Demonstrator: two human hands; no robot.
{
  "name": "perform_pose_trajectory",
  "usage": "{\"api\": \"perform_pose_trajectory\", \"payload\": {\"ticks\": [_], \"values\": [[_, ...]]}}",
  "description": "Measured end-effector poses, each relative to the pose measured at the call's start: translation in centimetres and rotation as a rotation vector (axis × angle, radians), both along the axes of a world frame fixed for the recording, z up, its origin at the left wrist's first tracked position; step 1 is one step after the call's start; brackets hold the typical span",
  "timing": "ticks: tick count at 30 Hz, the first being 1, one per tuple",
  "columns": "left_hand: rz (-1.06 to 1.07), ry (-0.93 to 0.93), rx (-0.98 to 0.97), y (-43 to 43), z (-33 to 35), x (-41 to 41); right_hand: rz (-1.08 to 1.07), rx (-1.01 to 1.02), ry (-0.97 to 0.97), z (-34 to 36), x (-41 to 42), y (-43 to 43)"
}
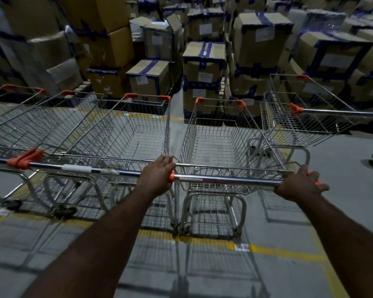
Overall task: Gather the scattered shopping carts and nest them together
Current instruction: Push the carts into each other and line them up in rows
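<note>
Stacked boxes point(205, 61) rose beyond my cart point(220, 145), its long axis running straight away from me. A second cart point(121, 130) stood parallel just left of it, unnested; a third cart point(306, 121) sat crosswise ahead-right. My left hand point(157, 176), nearer that second cart, and right hand point(299, 186) each gripped an end of my cart's handle point(224, 179).

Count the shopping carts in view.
5: a cart gripped by left hand and right hand; three carts side by side to its left; another cart ahead on the right, maybe hiding one nested inside.

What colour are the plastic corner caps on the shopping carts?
The corner caps are orange, clearest in the head view.
</note>
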State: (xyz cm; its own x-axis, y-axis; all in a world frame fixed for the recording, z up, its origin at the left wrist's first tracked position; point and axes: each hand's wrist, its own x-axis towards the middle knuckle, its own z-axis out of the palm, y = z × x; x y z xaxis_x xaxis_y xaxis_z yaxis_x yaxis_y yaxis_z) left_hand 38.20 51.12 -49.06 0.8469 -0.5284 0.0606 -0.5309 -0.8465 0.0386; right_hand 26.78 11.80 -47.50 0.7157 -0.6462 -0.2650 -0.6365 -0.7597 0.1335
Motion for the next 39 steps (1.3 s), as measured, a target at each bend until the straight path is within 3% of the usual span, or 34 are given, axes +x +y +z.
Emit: {"api": "perform_pose_trajectory", "payload": {"ticks": [17, 39], "values": [[0.042, -0.044, 0.002, -0.1, 0.1, -0.4, 0.129, 0.039, -0.05, 1.2, 0.7, -0.9], [0.081, -0.015, 0.048, -0.1, -0.2, 0.3, 0.104, 0.016, -0.031, 1.1, 1.3, 0.0]]}}
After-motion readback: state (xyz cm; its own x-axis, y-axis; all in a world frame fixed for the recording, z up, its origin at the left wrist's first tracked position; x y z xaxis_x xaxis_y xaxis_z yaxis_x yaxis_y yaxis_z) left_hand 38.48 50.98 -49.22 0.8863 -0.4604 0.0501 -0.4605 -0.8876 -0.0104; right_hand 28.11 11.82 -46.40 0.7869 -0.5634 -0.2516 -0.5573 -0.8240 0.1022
